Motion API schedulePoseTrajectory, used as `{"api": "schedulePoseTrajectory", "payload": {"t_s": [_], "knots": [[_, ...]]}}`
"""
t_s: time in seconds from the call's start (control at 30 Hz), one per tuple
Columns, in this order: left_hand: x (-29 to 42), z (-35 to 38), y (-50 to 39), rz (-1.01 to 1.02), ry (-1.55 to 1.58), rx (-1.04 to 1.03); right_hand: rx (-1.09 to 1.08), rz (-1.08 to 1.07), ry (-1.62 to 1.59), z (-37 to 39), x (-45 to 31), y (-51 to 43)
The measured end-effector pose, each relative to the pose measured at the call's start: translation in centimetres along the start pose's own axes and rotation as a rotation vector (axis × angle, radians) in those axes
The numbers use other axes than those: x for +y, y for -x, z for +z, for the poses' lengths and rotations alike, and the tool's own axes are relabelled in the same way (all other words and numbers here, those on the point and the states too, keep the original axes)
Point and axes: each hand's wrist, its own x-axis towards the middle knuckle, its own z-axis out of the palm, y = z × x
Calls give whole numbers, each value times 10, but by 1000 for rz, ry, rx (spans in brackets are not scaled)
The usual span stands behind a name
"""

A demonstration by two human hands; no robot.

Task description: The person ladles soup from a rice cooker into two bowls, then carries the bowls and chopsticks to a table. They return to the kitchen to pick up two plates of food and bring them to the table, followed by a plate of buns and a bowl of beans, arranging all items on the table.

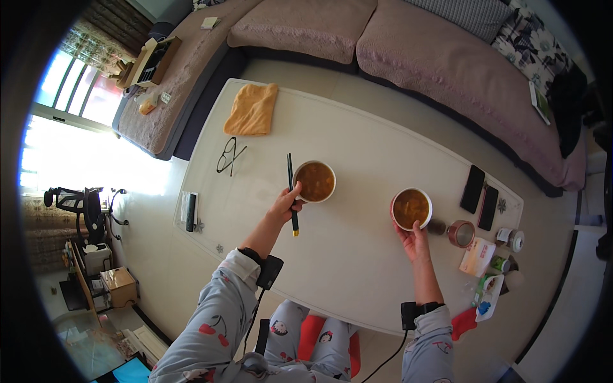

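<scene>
My left hand (287,203) grips the near left rim of a white bowl (314,181) filled with brown soup. Held in that same hand is a pair of dark chopsticks (294,218) with gold ends, lying alongside the bowl. To the right, my right hand (413,239) holds a second bowl (412,208) of similar soup, thumb over its rim and fingers around its reddish outer side. Both bowls are over the white table (354,268); whether they rest on it or are slightly raised I cannot tell.
A folded orange cloth (251,110) and eyeglasses (230,156) lie at the far left. Two phones (472,188), a roll of tape (461,233), a tissue pack (478,257) and a jar (510,239) crowd the right end. Beyond the table runs a sofa (445,72).
</scene>
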Motion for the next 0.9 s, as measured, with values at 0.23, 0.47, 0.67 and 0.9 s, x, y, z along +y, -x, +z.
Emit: {"api": "schedulePoseTrajectory", "payload": {"t_s": [0.23, 0.47, 0.67, 0.9], "knots": [[9, 7, -10, 19, -51, 79, 46, 25, 46, -3, 5, -5], [14, 9, -20, 0, -63, 99, 334, 126, 90, -15, 9, 3], [10, 5, -28, -22, -35, 110, 161, 402, 447, 22, 59, 53], [13, -2, -30, -67, -111, 198, -159, 494, 626, 107, 100, 87]]}}
